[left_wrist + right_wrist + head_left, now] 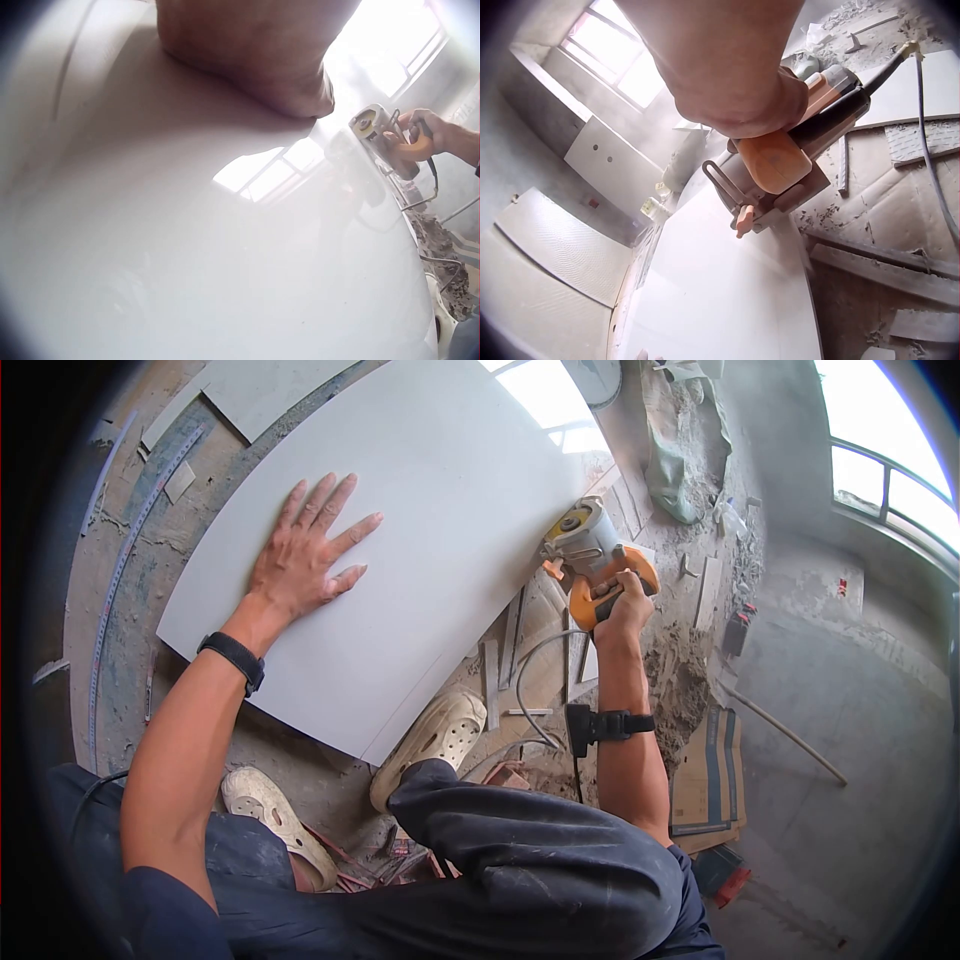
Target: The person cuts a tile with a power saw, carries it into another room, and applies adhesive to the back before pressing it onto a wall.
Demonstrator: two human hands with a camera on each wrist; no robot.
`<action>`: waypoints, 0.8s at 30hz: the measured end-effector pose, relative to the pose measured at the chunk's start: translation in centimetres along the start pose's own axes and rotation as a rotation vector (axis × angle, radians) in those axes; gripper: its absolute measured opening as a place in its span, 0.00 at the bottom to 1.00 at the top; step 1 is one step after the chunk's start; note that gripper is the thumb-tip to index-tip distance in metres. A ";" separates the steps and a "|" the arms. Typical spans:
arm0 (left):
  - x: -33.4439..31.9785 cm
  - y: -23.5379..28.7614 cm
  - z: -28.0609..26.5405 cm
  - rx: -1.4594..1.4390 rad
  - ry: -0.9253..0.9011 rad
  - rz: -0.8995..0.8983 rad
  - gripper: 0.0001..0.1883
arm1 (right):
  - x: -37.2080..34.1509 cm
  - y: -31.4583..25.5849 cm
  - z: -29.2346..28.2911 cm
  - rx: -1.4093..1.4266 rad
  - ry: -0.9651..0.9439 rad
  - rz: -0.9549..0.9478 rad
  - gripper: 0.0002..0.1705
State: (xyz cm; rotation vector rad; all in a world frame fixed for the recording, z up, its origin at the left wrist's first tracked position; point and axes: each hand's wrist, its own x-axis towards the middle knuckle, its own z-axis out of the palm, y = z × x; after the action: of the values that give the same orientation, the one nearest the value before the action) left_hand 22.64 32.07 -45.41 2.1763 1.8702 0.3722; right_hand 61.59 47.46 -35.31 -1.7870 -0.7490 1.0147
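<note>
A large glossy white tile (440, 550) spans the middle of the head view, with a thin line running along its near right part. My left hand (305, 550) rests flat on it, fingers spread. At the tile's right edge my right hand (622, 608) grips the orange handle of a handheld tile saw (588, 545). In the right wrist view, the saw (776, 169) sits over the edge of the tile (727, 285), its base plate and orange wing knob showing. The hand hides part of the handle there. The saw's round yellow hub (365, 124) shows in the left wrist view.
A grey power cord (525, 670) loops down from the saw. Narrow tile offcuts (885, 274) and debris lie along the tile's right side. My shoe (435, 745) is close to the tile's near edge. Cardboard (705, 770) lies at right, beneath a pole (790, 735). Dust hazes the air.
</note>
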 end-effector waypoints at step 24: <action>0.0 0.2 -0.3 0.014 -0.026 -0.012 0.39 | -2.1 0.1 0.2 -0.042 0.033 -0.007 0.05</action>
State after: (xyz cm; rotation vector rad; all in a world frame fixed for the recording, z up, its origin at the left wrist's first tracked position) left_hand 22.69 32.02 -45.02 2.1676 1.8762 0.3282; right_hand 60.47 45.78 -34.77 -1.8319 -0.7602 0.9690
